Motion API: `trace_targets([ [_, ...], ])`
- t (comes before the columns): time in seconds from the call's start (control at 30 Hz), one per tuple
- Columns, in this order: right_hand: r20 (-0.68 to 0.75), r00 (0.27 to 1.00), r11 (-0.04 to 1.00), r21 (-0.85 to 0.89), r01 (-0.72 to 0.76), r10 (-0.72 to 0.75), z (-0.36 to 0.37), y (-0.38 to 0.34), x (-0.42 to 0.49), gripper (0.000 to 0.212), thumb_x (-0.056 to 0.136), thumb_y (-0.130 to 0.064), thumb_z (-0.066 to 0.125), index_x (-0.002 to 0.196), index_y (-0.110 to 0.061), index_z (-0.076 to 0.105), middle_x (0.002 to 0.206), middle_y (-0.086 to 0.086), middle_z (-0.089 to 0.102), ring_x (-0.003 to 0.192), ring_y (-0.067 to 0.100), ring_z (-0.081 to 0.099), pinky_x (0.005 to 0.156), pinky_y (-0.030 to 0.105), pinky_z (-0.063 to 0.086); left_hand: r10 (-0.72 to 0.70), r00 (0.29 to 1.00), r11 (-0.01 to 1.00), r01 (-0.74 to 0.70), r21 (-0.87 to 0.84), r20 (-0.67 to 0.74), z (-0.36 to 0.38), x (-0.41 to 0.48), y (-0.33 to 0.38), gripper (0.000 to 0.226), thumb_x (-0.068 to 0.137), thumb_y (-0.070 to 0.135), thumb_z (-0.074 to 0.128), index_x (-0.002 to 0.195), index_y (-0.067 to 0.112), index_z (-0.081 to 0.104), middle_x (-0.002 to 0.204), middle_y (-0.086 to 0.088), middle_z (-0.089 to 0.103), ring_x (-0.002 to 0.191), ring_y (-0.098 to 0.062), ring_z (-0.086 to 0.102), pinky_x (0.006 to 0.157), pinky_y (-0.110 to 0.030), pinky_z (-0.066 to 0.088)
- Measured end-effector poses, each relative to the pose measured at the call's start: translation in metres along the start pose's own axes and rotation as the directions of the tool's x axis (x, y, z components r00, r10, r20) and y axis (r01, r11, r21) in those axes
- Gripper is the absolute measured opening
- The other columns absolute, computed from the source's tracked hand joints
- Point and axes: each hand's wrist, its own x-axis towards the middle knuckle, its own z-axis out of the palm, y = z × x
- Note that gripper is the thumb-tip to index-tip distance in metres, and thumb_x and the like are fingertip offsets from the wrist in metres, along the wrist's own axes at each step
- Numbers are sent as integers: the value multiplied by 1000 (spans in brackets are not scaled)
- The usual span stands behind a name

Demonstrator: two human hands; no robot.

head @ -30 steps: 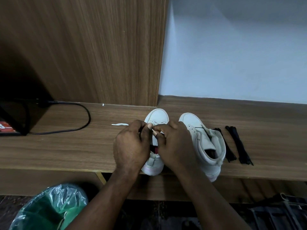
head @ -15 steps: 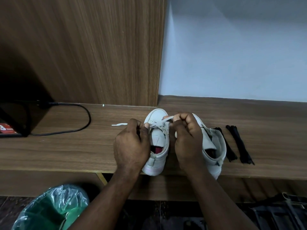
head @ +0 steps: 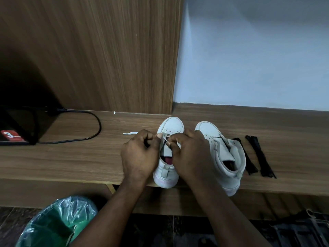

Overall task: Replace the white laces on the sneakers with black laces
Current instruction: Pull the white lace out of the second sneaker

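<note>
At mid frame the left hand [head: 140, 155] and right hand [head: 191, 154] each pinch the white lace [head: 166, 138], which runs crosswise between them over the sneaker [head: 171, 124], toe pointing up-frame.

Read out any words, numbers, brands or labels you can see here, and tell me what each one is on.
"3": a large white numeral on the red label at the far left edge.
Small white print beside the 3 on the same label: too small to read.
Sneakers: no brand or lettering can be made out.
Black laces: no text.
</note>
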Motion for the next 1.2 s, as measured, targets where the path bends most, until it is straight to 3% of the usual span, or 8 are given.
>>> trace_targets([
  [0.13, -38, 986, 928, 347, -139, 161, -3, 0, 2, 11, 93, -17, 72, 88, -27, 70, 100, -4, 62, 100, 18, 57, 88, 42, 47, -59, 996, 995, 64, -70, 70, -6, 2, -4, 24, 90, 42, 74, 71, 27, 70, 66, 16, 69, 64, -3, 65, 65, -30, 52],
  [0.33, 101, 895, 107, 981, -162, 435, -21, -3, 14, 14, 105, -6, 51, 95, -10, 58, 92, 3, 78, 84, 13, 68, 79, 27, 53, -112, 988, 985, 124, -117, 104, -8, 5, -5, 27, 89, 41, 75, 68, 24, 70, 64, 10, 70, 63, -10, 66, 68, -37, 56],
  [0.6, 5, 999, 991, 130, -39, 39, -2, -4, 1, 14, 96, -26, 63, 108, -22, 71, 104, 0, 65, 104, 26, 56, 86, 44, 47, -68, 994, 992, 77, -101, 91, -5, 2, -2, 26, 90, 41, 74, 70, 26, 71, 65, 14, 70, 63, -4, 66, 64, -31, 53],
  [0.73, -11, 1000, 1000, 3, -15, 15, -3, -6, -3, 15, 90, -25, 70, 104, -23, 74, 100, 2, 62, 102, 29, 55, 82, 45, 48, -39, 997, 997, 44, -69, 72, -6, 1, -2, 25, 90, 41, 73, 71, 26, 71, 65, 15, 70, 63, -3, 66, 65, -31, 54],
  [0.83, -47, 988, 943, 309, -125, 146, -5, -2, 1, 6, 94, -18, 71, 96, -23, 70, 100, -3, 64, 99, 22, 57, 87, 44, 48, -31, 997, 998, 35, -59, 73, -5, 1, -2, 24, 90, 40, 74, 71, 27, 71, 66, 16, 70, 63, -3, 66, 64, -32, 54],
  [0.93, 18, 918, 378, 908, -181, 397, -18, -3, 9, 22, 98, -9, 64, 87, -27, 66, 93, -3, 70, 87, 14, 61, 82, 35, 50, -34, 997, 997, 39, -62, 76, -5, 2, -2, 26, 90, 42, 74, 69, 27, 70, 64, 16, 68, 62, -3, 65, 61, -28, 51],
  [1.03, 120, 875, -67, 993, -100, 470, -32, 6, 21, 17, 100, -14, 57, 86, -23, 61, 79, -6, 71, 78, 12, 63, 74, 28, 48, -43, 996, 995, 50, -82, 80, -4, 2, -3, 26, 89, 42, 75, 69, 27, 70, 64, 15, 69, 62, -4, 66, 62, -29, 53],
  [1.2, 93, 903, 400, 874, -275, 419, -20, 3, 16, 9, 102, -14, 62, 94, -18, 65, 74, -7, 70, 69, 5, 61, 70, 26, 51, -33, 996, 997, 39, -68, 80, -6, 3, -4, 25, 89, 44, 75, 71, 28, 70, 65, 17, 69, 64, -5, 67, 61, -27, 50],
])
